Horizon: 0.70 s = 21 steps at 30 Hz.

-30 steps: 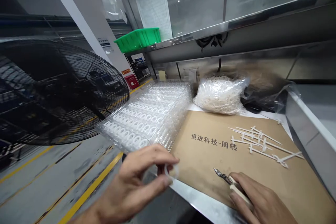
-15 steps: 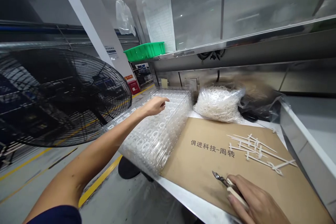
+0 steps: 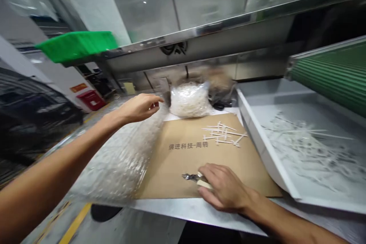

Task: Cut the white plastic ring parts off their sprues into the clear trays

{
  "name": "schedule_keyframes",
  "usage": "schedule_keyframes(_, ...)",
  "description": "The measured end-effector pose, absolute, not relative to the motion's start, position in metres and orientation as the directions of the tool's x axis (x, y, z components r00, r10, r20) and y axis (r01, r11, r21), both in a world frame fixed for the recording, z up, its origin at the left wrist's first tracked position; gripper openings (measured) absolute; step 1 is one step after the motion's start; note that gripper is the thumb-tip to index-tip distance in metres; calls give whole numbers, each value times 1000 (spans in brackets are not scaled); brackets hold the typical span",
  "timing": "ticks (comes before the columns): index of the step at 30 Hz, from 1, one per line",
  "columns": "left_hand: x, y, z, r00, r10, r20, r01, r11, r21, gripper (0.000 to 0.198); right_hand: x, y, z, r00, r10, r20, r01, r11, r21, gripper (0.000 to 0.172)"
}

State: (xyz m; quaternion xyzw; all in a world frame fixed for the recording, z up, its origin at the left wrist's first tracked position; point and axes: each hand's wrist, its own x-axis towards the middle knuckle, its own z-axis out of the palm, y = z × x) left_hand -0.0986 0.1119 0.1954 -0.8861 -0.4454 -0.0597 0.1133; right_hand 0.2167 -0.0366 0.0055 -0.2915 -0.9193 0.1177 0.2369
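Note:
My right hand [image 3: 224, 188] is closed around the cream handles of a pair of nippers [image 3: 191, 177], whose metal jaws point left, over a brown cardboard sheet [image 3: 168, 169]. Farther left, my left hand [image 3: 141, 107] hovers above the stack of clear plastic trays [image 3: 122, 156]. Its fingers are loosely bent and apart, and I see nothing in them. White ring-shaped parts fill the trays, blurred now. Several thin white plastic sprues [image 3: 221, 133] lie on the cardboard beyond the nippers.
A clear bag of white parts [image 3: 190, 101] stands behind the cardboard. At the right, a white bin [image 3: 286, 101] holds plastic scraps [image 3: 309, 148] beneath a green ribbed belt [image 3: 334, 74]. A green tray [image 3: 80, 45] rests on the shelf at left.
My view has swung right, bringing the scrap bin and belt into sight and the fan mostly out. My left hand remains above the tray stack; the nippers stay in my right hand.

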Motion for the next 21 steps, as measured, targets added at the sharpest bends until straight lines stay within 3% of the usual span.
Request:
schedule_keyframes(3,-12,118,184,709,692,136,705,-692,-155,32,216,-32,7,-730,597,334,501,799,-333,29)
schedule_keyframes(7,99,106,144,767,632,-114,614,-773,-158,25,217,-31,7,-757,575,310,495,815,-302,31)
schedule_keyframes(9,137,99,117,775,610,-166,594,-792,-143,23,217,-31,8,-771,560,303,485,825,-291,33)
schedule_keyframes(14,175,88,67,764,620,-179,606,-785,-130,29,219,-33,9,-771,566,292,493,820,-289,42)
schedule_keyframes(21,150,105,70,735,648,-199,644,-760,-93,17,218,-34,9,-776,546,316,490,837,-243,43)
